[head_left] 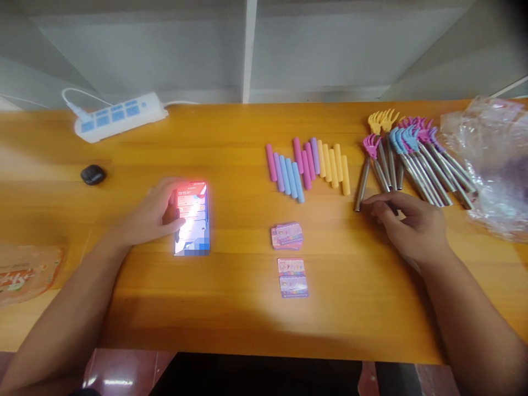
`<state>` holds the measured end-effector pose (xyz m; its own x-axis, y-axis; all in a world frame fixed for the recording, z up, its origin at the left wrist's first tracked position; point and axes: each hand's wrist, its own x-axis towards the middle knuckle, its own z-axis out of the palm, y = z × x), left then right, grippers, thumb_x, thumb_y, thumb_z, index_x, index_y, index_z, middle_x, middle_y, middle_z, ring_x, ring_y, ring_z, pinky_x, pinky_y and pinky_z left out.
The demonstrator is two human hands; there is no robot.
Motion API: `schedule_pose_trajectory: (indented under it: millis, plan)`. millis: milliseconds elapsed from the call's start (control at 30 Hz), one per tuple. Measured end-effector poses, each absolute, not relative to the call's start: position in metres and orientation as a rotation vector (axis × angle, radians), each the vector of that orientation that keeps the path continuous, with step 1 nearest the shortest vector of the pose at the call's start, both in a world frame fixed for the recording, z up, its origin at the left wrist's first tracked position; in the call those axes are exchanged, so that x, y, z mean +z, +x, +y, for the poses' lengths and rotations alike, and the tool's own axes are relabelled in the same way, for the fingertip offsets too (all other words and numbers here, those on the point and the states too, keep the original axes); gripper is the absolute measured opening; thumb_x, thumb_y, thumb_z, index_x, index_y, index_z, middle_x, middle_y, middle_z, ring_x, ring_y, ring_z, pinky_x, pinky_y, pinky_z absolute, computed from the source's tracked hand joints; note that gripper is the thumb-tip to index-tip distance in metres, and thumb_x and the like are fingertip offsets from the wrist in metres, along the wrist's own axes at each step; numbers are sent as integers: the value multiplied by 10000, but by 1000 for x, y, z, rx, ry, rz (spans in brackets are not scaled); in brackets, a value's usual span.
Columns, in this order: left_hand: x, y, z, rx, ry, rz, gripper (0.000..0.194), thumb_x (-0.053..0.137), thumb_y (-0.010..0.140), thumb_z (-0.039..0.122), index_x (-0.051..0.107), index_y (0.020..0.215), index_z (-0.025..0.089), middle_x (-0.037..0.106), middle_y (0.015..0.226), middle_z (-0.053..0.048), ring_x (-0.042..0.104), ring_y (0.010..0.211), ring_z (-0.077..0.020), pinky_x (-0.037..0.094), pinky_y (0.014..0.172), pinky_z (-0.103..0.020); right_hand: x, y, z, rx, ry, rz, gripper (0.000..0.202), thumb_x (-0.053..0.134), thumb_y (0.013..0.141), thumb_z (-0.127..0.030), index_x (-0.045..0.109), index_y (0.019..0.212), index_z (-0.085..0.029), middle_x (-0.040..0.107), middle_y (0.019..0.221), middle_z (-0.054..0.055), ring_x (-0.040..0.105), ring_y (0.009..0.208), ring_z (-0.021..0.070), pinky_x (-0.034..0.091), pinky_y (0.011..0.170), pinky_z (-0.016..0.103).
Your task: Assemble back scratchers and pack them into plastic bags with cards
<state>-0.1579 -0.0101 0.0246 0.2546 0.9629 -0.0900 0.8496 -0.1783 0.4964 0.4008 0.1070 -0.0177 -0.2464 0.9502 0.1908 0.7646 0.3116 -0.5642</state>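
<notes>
My left hand (154, 214) is at the left edge of a lit smartphone (192, 220). Its thumb lies over the screen's side and its forefinger reaches the top corner; the other fingers are partly hidden. On the right, my right hand (412, 225) rests on the table with loosely bent fingers, holding nothing visible. Its fingertips are close to the lower ends of several back scratchers (421, 170), which have metal handles and yellow, pink, blue and purple claw heads. Between the hands lie several coloured tubes (307, 168) in pink, purple, blue and yellow.
Small printed cards (287, 236) lie stacked mid-table, with more cards (292, 278) nearer me. A white power strip (119, 116) and a small black case (93, 175) are at the left. Clear plastic bags (495, 165) crowd the right edge; an orange packet (31, 272) lies far left.
</notes>
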Motion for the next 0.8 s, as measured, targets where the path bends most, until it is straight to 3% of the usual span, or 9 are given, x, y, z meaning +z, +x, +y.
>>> schedule_pose_trajectory:
  millis: [600,800]
  plan:
    - [25,-158,-11,336,2064,1650,772,681,900,359,327,1586,320,487,1448,-126,556,1032,-270,467,1027,-512,-20,401,108,501,-1505,-2088,226,597,981,-357,778,1003,-224,727,863,7,630,709,135,476,661,259]
    - [28,-156,-11,326,2075,1635,819,706,871,352,323,1595,320,465,1492,-125,541,1090,-291,473,1028,-498,-19,402,108,491,-1523,-2088,222,603,975,-359,779,1010,-228,726,859,4,624,703,130,471,656,254]
